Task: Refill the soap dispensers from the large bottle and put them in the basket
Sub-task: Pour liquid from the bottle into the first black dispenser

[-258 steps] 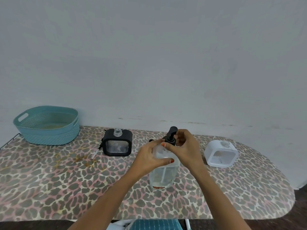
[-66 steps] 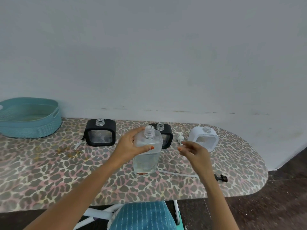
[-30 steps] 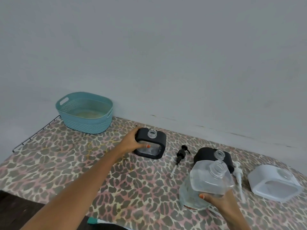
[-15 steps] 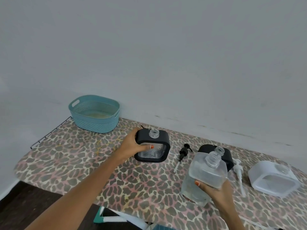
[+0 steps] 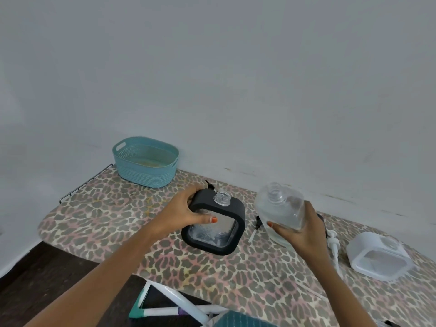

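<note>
Left hand (image 5: pixel 188 213) grips the black square-framed soap dispenser (image 5: pixel 236 208) at its top corner. It stands on the leopard-print surface (image 5: pixel 106 208), neck uncapped. Right hand (image 5: pixel 304 234) wraps the large clear plastic bottle (image 5: pixel 280 206), lifted and tilted, mouth beside the neck, not over it. Suggest: line up mouth above neck, tip slowly for a thin stream, pin dispenser upright. Teal plastic basket (image 5: pixel 146 171) sits well apart, far left.

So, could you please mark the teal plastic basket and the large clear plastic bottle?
teal plastic basket (image 5: pixel 146 177): head view, on its front wall.
large clear plastic bottle (image 5: pixel 280 207): head view, on its upper body.
</note>
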`<state>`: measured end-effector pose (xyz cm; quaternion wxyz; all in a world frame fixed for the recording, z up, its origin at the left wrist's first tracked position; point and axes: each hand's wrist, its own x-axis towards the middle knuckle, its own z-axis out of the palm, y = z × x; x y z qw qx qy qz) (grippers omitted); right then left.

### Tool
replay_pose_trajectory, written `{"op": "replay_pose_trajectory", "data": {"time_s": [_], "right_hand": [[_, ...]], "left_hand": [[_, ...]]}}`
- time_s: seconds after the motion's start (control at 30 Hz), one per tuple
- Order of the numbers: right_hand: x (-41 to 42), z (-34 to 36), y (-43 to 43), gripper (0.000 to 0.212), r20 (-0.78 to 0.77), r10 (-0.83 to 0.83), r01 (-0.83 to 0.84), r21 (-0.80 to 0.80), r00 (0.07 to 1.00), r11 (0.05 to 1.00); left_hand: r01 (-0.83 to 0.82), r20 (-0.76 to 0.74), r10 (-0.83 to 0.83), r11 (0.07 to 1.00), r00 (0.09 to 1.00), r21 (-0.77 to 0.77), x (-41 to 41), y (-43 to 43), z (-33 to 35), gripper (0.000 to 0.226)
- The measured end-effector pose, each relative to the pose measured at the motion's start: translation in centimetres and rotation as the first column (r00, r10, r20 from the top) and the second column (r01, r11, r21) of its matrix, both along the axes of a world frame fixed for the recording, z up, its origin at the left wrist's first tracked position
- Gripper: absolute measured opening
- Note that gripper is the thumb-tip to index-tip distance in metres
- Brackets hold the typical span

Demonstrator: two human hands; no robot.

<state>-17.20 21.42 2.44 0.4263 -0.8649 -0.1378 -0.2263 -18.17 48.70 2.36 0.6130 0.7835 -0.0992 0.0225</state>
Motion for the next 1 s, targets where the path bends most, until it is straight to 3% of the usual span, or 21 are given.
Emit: {"op": "replay_pose_trajectory", "data": {"time_s": [0.17,0.57,1.0], "right_hand": [[1.5,1.8,0.5,0.072,0.100,0.061,-0.041,-0.187,0.993,0.982],[3.1,2.3,1.3,0.062,0.216,0.226,-0.111,-0.443,0.950,0.890],[4.2,2.1,1.1,0.056,0.295,0.288,-0.068,-0.581,0.911,0.811]], "left_hand": [[0.037,0.043,-0.039,0.998,0.998,0.042,-1.0,0.0,0.7,0.045],[0.026,0.046,-0.029,0.997,0.999,0.071,-1.3,0.1,-0.2,0.049],[0.057,0.030,-0.061,0.992,0.998,0.110,-1.0,0.6,-0.9,0.049]]}}
